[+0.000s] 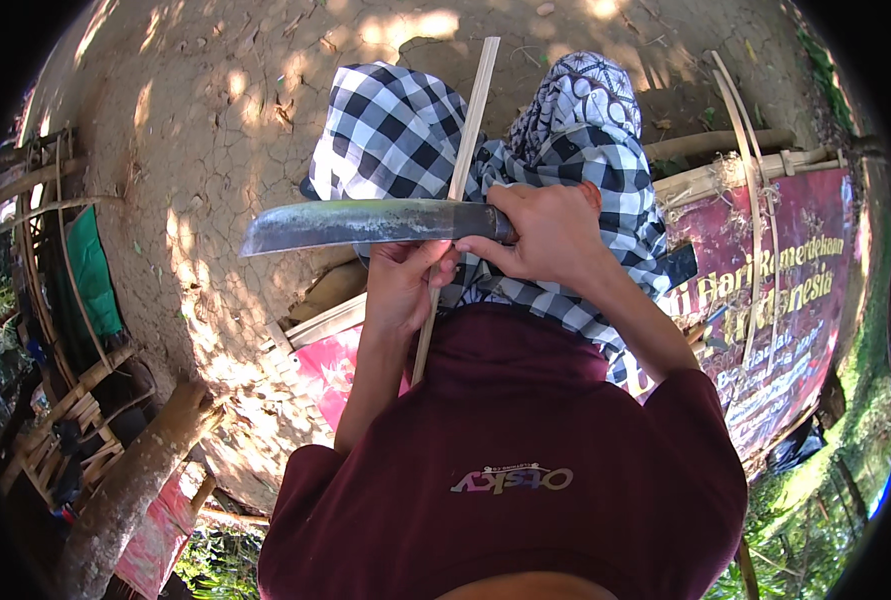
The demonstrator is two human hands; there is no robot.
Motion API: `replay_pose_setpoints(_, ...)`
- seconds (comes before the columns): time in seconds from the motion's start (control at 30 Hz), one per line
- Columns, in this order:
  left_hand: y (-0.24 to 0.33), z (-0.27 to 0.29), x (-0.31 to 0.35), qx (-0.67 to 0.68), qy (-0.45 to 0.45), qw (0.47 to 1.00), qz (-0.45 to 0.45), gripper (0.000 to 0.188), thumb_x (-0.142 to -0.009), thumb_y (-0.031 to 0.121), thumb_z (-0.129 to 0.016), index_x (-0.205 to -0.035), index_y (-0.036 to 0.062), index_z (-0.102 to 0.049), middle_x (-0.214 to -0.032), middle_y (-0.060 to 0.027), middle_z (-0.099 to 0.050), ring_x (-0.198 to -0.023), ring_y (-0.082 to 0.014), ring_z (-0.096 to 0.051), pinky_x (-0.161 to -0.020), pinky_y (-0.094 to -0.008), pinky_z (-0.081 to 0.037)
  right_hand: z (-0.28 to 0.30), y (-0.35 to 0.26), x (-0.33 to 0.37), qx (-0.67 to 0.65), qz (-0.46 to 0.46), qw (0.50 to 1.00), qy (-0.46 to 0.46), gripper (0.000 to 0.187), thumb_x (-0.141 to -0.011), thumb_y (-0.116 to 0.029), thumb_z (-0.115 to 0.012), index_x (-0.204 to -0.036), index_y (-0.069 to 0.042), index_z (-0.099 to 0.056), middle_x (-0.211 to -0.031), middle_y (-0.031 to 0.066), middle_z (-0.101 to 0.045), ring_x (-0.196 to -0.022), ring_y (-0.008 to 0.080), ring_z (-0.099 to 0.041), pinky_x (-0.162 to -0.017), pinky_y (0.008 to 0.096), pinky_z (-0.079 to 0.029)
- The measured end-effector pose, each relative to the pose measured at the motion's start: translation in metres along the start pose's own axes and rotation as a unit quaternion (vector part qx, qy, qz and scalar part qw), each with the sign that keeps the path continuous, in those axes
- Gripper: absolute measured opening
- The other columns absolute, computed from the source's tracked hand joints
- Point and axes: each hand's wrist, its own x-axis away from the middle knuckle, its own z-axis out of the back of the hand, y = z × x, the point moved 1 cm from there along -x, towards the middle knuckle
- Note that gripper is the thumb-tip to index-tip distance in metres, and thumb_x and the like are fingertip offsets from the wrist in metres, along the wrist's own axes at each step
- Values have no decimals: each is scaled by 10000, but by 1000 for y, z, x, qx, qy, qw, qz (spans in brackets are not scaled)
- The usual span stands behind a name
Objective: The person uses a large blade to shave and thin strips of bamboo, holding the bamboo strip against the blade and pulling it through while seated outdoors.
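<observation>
My right hand (550, 232) is wrapped round the dark handle of a machete (355, 222). Its broad, worn grey blade reaches out to the left, across a long, thin bamboo strip (473, 115). The strip runs from beyond my knees down to my chest. Just under the blade, my left hand (405, 280) pinches the strip between thumb and fingers. The blade lies over the strip close above these fingers; whether it touches the strip I cannot tell. Black-and-white checked cloth (395, 130) covers my lap beneath both hands.
Dry cracked earth (205, 120) spreads in front. To the right lies a maroon banner (795, 290) with thin bamboo strips (743, 130) across it. A thick log (135, 490) and piled split wood (75, 430) stand at the lower left, near a green cloth (92, 270).
</observation>
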Motion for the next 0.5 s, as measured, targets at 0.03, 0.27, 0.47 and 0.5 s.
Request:
replay_pose_setpoints(0.03,1,-3,1,5,-4,1000,-5,122,-876,3,-619,-994,-22,-635,-850,-139,-634,-615,-123,-509,-464,-194,-330,-1,0,0,-1,6,1000,7,570,-782,-605,-631,-735,-39,-583,-611,81,-618,-524,275,-623,-465,379,-469)
replay_pose_setpoints(0.27,11,-24,12,-34,11,999,-38,61,-871,-12,-639,-931,-15,-636,-825,-96,-632,-578,-105,-493,-455,-195,-317,1,15,0,11,50,996,74,611,-729,-666,-649,-679,-62,-575,-570,58,-590,-470,247,-601,-409,359,-437)
replay_pose_setpoints(0.47,19,-27,11,-53,27,996,-73,130,-883,-10,-629,-1006,-43,-655,-848,-115,-642,-568,-90,-491,-443,-196,-318,18,44,-14,79,-28,989,124,620,-726,-682,-644,-703,-63,-619,-566,62,-602,-510,262,-630,-455,371,-471)
replay_pose_setpoints(0.5,24,-18,17,-60,34,995,-66,151,-885,-11,-627,-1029,-50,-651,-848,-117,-642,-569,-89,-494,-442,-196,-319,22,63,-16,75,-110,981,137,629,-752,-679,-625,-726,-50,-640,-565,70,-611,-535,279,-644,-487,380,-493)
